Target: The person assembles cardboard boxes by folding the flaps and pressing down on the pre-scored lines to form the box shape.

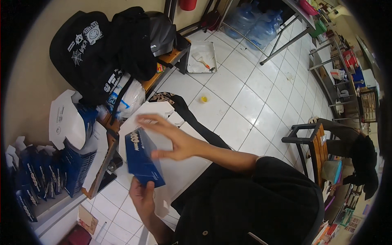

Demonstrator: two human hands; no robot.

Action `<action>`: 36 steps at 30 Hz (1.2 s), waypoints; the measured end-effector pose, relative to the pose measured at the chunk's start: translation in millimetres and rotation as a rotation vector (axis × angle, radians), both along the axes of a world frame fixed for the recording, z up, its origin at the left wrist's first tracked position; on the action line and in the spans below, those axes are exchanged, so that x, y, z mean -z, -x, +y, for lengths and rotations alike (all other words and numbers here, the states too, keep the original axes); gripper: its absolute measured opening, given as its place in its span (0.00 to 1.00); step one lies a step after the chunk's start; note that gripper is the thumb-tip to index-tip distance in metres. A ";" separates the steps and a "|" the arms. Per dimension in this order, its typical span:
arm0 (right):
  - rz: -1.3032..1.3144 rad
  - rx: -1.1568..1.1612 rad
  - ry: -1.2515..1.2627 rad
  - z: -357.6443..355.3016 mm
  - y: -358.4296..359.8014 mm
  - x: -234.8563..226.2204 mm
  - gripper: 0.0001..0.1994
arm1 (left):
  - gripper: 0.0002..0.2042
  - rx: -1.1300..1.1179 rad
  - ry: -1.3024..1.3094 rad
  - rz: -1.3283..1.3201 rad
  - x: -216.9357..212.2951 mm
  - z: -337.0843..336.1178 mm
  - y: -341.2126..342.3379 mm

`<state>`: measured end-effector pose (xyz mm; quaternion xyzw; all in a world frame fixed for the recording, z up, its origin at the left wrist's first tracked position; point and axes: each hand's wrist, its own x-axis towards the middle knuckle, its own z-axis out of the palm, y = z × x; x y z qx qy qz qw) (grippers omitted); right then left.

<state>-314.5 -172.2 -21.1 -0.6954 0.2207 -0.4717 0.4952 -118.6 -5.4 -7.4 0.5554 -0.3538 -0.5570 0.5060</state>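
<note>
A blue cardboard box [141,157] with white lettering is tilted above my lap. My left hand [142,200] grips its near end, with the thumb on the front edge and the other fingers partly hidden. My right hand [175,141] is spread at the box's far side, thumb and fingers apart; its fingertips are smeared by motion. Whether the thumb touches the box I cannot tell. Beneath lies a large white cardboard sheet [190,163], across my legs.
Several blue cartons [41,175] stand on a table at the left, beside a white-and-blue stack of card [67,120]. A black backpack [87,49] rests on a wooden bench. A tray with a brush [201,57], water jugs [253,24] and a wooden stool [314,147] stand around the tiled floor.
</note>
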 end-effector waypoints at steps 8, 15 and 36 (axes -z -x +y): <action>0.372 -0.460 0.429 0.2 -11.5 -60.5 0.15 | 0.25 -0.012 0.041 0.626 25.7 14.6 11.7; 0.468 -0.059 0.624 23.1 -28.5 -52.4 0.15 | 0.21 -0.179 -0.146 0.619 -1.1 10.1 8.8; 0.646 -0.374 0.416 29.0 -17.8 -76.0 0.17 | 0.05 0.001 -0.139 -0.173 -52.1 -9.6 -29.3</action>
